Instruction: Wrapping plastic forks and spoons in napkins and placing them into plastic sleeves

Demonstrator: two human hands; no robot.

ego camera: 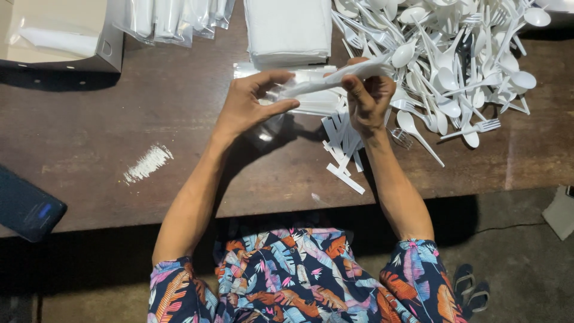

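**My hands packing plastic cutlery at a wooden table**

Head view, looking down: my right hand [368, 98] is closed around a bundle of white plastic cutlery [341, 76], thumb and fingers clamped on it, holding it level just above the table [119, 119]. The bundle points left toward my left hand [251, 101], whose thumb and fingers are spread apart around the open end of a clear plastic sleeve [299, 90]. The tip of the bundle sits at or just inside that opening; I cannot tell how far in it goes.

Behind my right hand, toward the far right of the table, lies a big loose heap of white spoons and forks [454, 60]. Just under my wrists, a scatter of thin white paper strips [344, 152] rests on the dark brown wood. A stack of white napkins [288, 30] stands at the far edge, between a row of clear packets [173, 21] and the heap. A cardboard box [57, 36] sits at the far left corner. A dark phone [27, 206] lies at the near left edge. My lap, in a bright leaf-print garment [299, 275], shows below.
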